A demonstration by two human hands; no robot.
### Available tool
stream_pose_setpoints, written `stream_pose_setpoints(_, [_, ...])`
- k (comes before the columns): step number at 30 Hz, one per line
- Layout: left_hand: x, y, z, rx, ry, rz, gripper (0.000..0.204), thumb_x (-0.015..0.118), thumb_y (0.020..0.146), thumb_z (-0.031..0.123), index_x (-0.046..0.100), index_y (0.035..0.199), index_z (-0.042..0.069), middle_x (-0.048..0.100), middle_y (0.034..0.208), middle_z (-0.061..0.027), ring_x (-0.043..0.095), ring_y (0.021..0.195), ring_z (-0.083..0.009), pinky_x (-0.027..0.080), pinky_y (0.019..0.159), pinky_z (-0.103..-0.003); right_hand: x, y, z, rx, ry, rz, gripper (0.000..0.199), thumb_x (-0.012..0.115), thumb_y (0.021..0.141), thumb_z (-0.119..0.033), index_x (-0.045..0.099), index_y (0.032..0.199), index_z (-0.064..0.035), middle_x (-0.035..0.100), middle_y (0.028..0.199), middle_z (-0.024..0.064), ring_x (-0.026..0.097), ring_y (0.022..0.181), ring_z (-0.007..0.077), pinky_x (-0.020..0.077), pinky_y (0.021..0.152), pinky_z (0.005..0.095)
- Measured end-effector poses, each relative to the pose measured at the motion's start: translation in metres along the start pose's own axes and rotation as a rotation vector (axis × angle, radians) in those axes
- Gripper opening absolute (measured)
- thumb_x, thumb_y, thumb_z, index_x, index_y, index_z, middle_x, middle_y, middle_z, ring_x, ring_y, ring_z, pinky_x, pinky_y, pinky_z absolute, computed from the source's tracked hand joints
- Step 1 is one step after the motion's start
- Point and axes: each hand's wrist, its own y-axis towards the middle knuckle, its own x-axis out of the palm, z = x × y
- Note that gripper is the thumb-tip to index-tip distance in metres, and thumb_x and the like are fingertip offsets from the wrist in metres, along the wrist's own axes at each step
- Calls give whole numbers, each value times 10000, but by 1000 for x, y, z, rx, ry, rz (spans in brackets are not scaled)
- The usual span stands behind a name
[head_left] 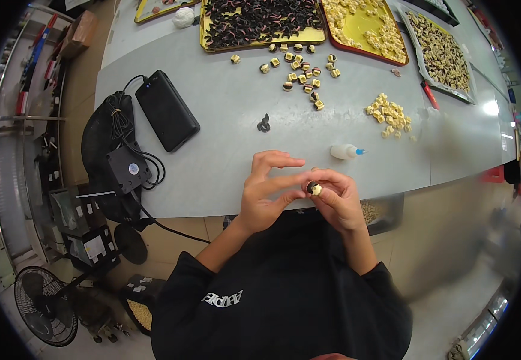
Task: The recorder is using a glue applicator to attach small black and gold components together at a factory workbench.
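Note:
Close to the table's near edge, my right hand [339, 201] pinches a small black and cream plastic piece [314, 188] between thumb and fingers. My left hand [267, 189] meets it from the left, thumb and index fingertip closed at the piece, the other fingers raised. Part of the piece is hidden by the fingertips. Beyond the hands lies a white squeeze bottle [344, 152] with a blue needle tip, on its side. A few loose black curved parts [263, 123] rest farther left. Several black and cream assembled pieces [299, 75] are scattered farther back.
A heap of cream parts [389, 115] sits at right, near a red-handled tool [429, 95]. Trays of black parts [260, 24], cream parts [386, 33] and mixed pieces [440, 57] line the back. A black power bank-like box [167, 111] and cables [119, 117] occupy the left.

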Motion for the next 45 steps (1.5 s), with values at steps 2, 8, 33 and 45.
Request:
stream_pose_setpoints(2, [0, -1, 2, -72, -46, 78, 226, 706, 748, 106, 673, 964, 47, 580, 1066, -101, 450, 1040, -275, 390, 889, -379, -5, 1, 2, 0, 7, -12, 299, 583, 859, -45, 524, 1131, 67, 566, 1018, 98, 547, 949, 160, 437, 855, 288])
stream_pose_setpoints(8, [1, -3, -2, -67, -76, 121, 201, 692, 773, 110, 662, 957, 36, 583, 1024, -99, 466, 1006, -263, 403, 869, -377, 0, 4, 13, -2, 279, 6, 306, 580, 869, -78, 522, 1141, 51, 562, 1024, 91, 531, 969, 167, 422, 873, 307])
stream_pose_setpoints(33, [0, -2, 1, 18, 88, 35, 215, 730, 696, 93, 705, 910, 100, 592, 1009, -84, 448, 1013, -269, 392, 875, -389, 12, 1, 5, -150, -288, 149, 405, 597, 846, -18, 442, 1214, 50, 636, 934, 135, 601, 866, 164, 467, 792, 266])
stream_pose_setpoints(45, [0, -8, 14, 136, 367, -17, 301, 720, 651, 56, 712, 939, 143, 537, 1098, -67, 408, 1058, -285, 356, 905, -412, 15, -12, -8, 15, -428, 142, 513, 631, 817, -16, 376, 1257, 52, 630, 941, 111, 594, 878, 144, 471, 795, 250])
